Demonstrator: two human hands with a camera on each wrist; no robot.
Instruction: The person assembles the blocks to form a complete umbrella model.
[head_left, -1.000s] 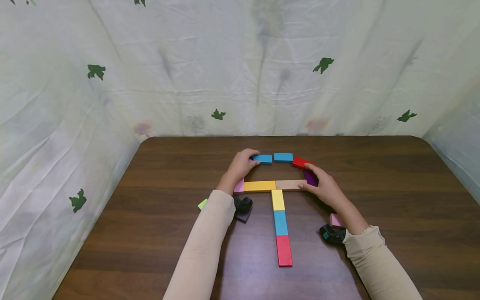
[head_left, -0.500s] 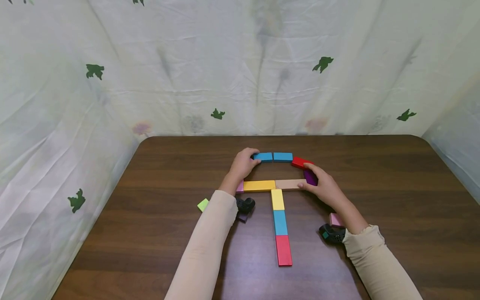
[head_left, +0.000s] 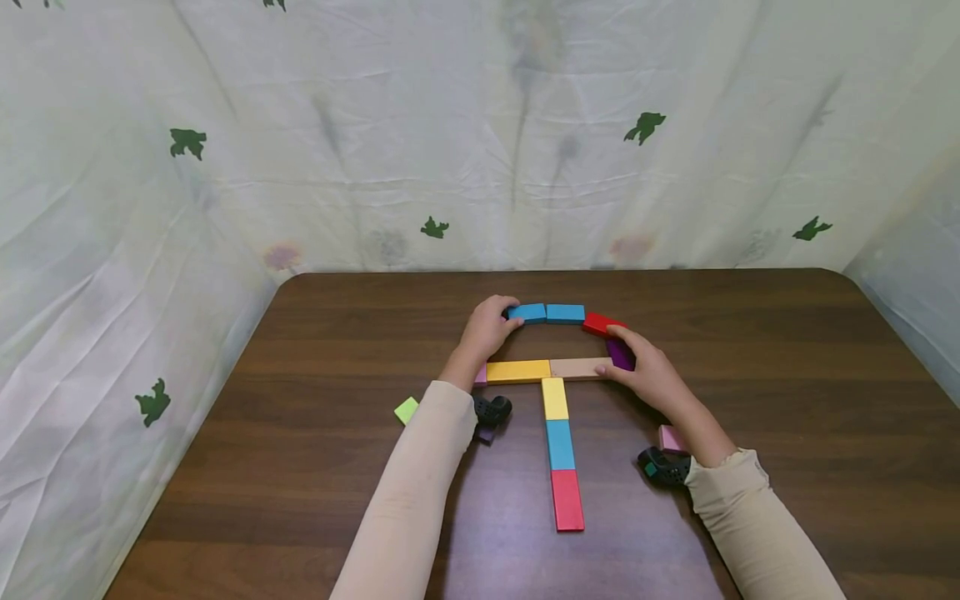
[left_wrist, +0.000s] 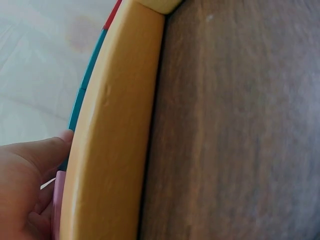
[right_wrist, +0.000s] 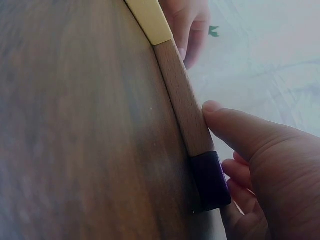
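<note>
My left hand (head_left: pixel 483 332) pinches the outer end of a blue block (head_left: pixel 529 314), whose other end meets a second blue block (head_left: pixel 565 314). A red block (head_left: pixel 602 324) and a purple block (head_left: pixel 619 354) curve down from there on the right. My right hand (head_left: pixel 651 375) is around the purple block, index finger by the red block and thumb touching the plain wood block (head_left: pixel 577 368). In the right wrist view the other fingers curl beside the purple block (right_wrist: pixel 211 181). A pink block (left_wrist: pixel 58 205) is partly hidden by the left hand and the orange-yellow block (left_wrist: pixel 112 120).
Below the crossbar runs a column: yellow (head_left: pixel 556 398), blue (head_left: pixel 560 445) and red block (head_left: pixel 567 500). A lime block (head_left: pixel 406 410) and a dark block (head_left: pixel 486 436) lie by the left forearm, a pink block (head_left: pixel 672 439) by the right wrist. A curtain (head_left: pixel 480 150) hangs behind the table.
The left hand has slid its blue block slightly away and to the right, closing the gap to the second blue block. The right hand has stayed in place.
</note>
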